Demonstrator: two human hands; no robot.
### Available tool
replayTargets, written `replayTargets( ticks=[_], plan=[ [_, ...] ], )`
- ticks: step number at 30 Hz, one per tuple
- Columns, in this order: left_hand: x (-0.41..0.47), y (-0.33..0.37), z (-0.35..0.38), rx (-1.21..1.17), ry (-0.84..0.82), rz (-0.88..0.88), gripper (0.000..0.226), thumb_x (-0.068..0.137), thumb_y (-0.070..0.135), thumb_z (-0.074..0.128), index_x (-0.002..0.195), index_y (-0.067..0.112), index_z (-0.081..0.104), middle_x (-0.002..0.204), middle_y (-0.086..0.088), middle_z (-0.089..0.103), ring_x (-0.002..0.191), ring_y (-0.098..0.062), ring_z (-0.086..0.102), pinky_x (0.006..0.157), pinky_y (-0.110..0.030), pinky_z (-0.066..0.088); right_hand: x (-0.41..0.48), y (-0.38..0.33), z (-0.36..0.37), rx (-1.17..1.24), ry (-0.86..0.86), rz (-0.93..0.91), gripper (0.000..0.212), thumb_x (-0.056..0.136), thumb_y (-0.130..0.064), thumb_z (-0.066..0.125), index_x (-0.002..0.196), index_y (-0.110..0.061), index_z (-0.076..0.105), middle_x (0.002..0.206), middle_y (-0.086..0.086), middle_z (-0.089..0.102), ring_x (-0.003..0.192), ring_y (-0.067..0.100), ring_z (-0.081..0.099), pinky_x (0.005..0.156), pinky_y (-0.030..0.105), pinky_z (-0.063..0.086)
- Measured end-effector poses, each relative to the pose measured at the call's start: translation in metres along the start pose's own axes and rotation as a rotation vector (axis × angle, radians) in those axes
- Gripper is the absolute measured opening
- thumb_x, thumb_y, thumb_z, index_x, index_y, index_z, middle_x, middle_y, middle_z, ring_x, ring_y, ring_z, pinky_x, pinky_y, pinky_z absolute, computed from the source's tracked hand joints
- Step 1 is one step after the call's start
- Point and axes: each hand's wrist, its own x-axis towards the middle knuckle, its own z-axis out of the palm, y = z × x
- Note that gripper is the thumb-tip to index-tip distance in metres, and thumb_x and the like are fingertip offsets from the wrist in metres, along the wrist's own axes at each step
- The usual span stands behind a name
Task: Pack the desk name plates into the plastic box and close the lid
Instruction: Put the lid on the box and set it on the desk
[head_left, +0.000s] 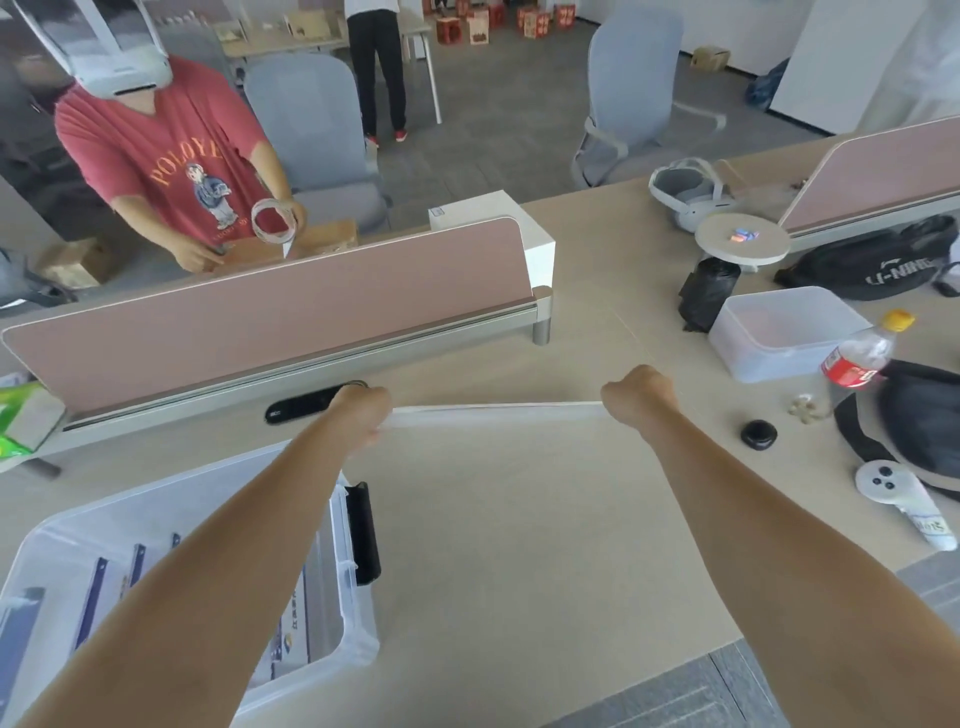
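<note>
A: Both arms are stretched out over the desk. What is the person holding?

B: A long, pale, flat piece seen edge-on, which looks like the lid of the plastic box. The left hand is curled shut around its left end and the right hand is curled shut around its right end, knuckles up. The fingertips are hidden underneath, so how deep the grip goes cannot be told.

A: Why grip it at both ends?

B: Probably because a wide, thin lid would sag or twist from one side. Held at both ends it stays level and can be carried squarely over the opening.

A: And where is the box?

B: At the near left, partly under the left forearm. It is open, and the name plates stand in it on edge in a row, their blue borders showing through the clear wall. A black latch hangs on its right side, apparently undone so the lid can seat.

A: So the packing looks finished?

B: It seems so; no plates are visible loose on the desk. The lid is far and to the right of the box, well apart from it, so closing remains. A smaller clear tub sits at the far right, beside a bottle.
</note>
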Motion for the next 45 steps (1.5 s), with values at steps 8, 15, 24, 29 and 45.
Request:
replayTargets(
  ticks=[8,15,24,29,45],
  plan=[
    [0.008,-0.035,0.002,0.048,-0.046,-0.102,0.02,0.09,0.004,0.052,0.109,0.004,0.056,0.1,-0.011,0.057,0.083,-0.025,0.06,0.052,-0.028,0.051,-0.001,0.027,0.025,-0.076,-0.115,0.118,0.034,0.091,-0.006,0.045,0.122,0.006,0.051,0.096,0.018,0.061,0.063,0.03,0.058,0.062,0.034,0.052],
    [0.01,-0.072,-0.001,0.413,0.084,0.068,0.023,0.089,-0.004,0.037,0.071,0.011,0.031,0.07,-0.007,0.036,0.06,-0.022,0.036,0.051,-0.029,0.03,0.005,0.047,0.043,-0.047,-0.059,0.167,0.045,0.088,-0.007,0.048,0.131,0.006,0.044,0.123,0.022,0.058,0.103,0.038,0.061,0.068,0.034,0.045],
    [-0.008,-0.08,-0.056,0.413,0.135,0.209,0.031,0.096,0.011,0.034,0.127,0.011,0.042,0.089,-0.011,0.051,0.064,-0.021,0.047,0.049,-0.027,0.034,-0.026,0.014,0.052,0.011,0.034,0.073,0.047,0.101,-0.029,0.037,0.132,0.006,0.048,0.127,0.024,0.058,0.111,0.04,0.06,0.078,0.037,0.048],
    [-0.013,-0.112,-0.124,0.296,0.186,0.147,0.041,0.088,0.009,0.041,0.126,0.002,0.053,0.088,-0.014,0.057,0.064,-0.023,0.051,0.049,-0.024,0.036,-0.069,-0.028,0.079,-0.082,0.093,-0.079,0.044,0.104,-0.026,0.037,0.127,0.008,0.052,0.124,0.026,0.06,0.112,0.041,0.06,0.074,0.033,0.043],
    [-0.063,-0.306,-0.347,0.192,0.41,0.014,0.047,0.093,0.046,0.04,0.097,0.007,0.066,0.091,-0.017,0.068,0.089,-0.037,0.065,0.073,-0.035,0.049,-0.256,-0.102,0.243,-0.289,-0.007,-0.349,0.041,0.099,-0.028,0.039,0.115,0.005,0.057,0.114,0.023,0.064,0.1,0.039,0.064,0.07,0.033,0.045]
  ],
)
